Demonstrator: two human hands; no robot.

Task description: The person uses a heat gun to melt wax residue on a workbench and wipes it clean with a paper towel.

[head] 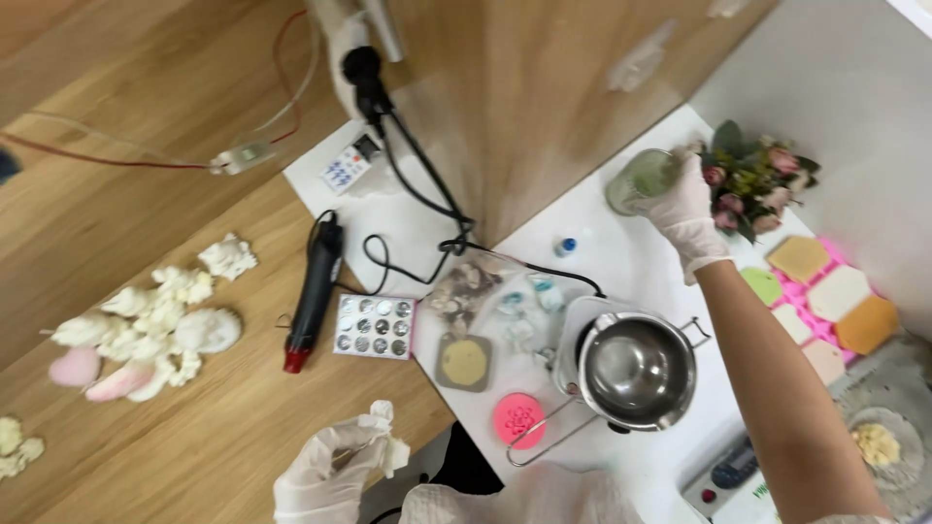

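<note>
The wooden desk (194,408) is being covered on one side by a white mat (621,262), and everything here is being placed relative to the steel melting pot (636,369) sitting on that mat. Beyond the pot, towards the mat's far edge, a glass jar (643,180) of greenish material is being gripped by the gloved right hand (687,215), whose fingers are being wrapped closed about its side; a flower bunch (755,180) is standing just beside it. On the side of the pot under the reaching forearm, a pink mould tray (825,301) with coloured pieces is lying. On the other side, a black heat gun (313,291) and a small tray of round tins (375,327) are resting on the wood. Nearer the person than the pot, the gloved left hand (325,475) is being held loosely curled around a scrap of white material (393,454).

The jar could be knocked against the flowers as it is being lifted, since the two are nearly touching. The black cable (427,194) is being trailed across the mat behind the pot, and could be snagged by a low sweep. The pot's wire handle (544,437) is jutting past a pink round mould (519,419) and could be caught by a sleeve. Open room is being left on the mat between the jar and the pot; the mat's near edge is crowded.
</note>
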